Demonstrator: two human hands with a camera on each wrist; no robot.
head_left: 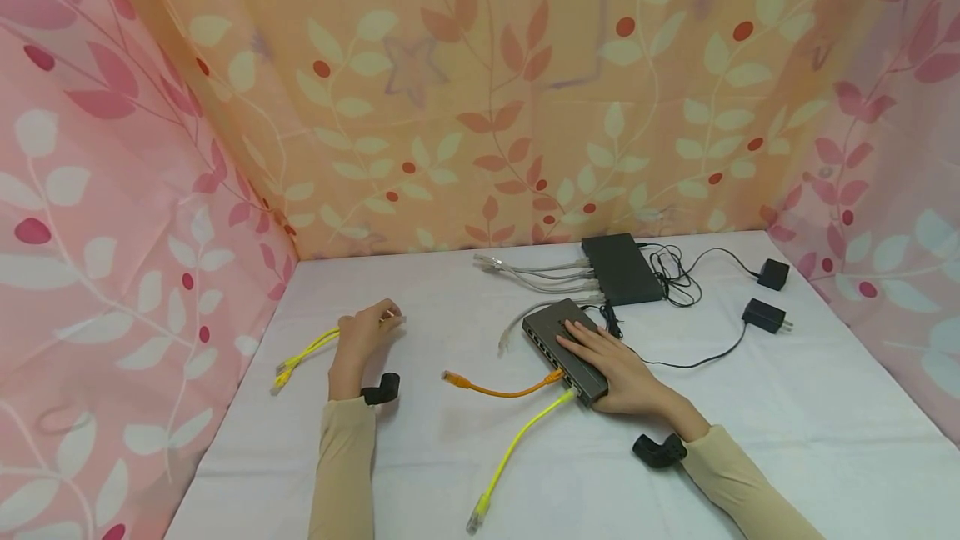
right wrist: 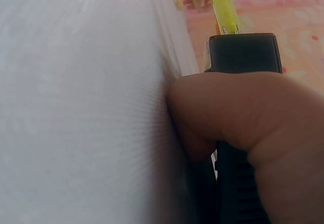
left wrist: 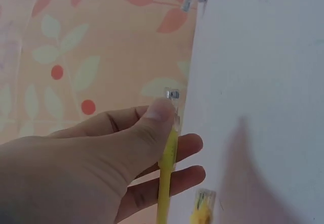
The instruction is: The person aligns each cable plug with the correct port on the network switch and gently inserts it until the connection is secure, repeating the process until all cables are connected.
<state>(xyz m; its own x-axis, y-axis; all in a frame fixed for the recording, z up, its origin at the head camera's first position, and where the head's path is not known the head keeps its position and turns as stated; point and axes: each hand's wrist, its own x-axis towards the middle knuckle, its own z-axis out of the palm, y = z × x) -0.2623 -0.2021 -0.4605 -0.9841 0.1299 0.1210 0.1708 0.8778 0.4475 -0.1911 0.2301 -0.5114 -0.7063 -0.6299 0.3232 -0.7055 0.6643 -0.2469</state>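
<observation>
My left hand pinches a yellow network cable near one clear plug, between thumb and fingers. The rest of that cable trails to the left over the white cloth. On the right, my right hand holds a dark grey network switch, with the fingers across its top and the thumb bent around its edge. An orange network cable and a yellow-green one run out of the switch's port side. Their other ends lie loose on the cloth.
Behind stands a second black network switch with several grey cables on its left. Coiled black cord and two power adapters lie at the right. Patterned curtains enclose the back and sides of the table.
</observation>
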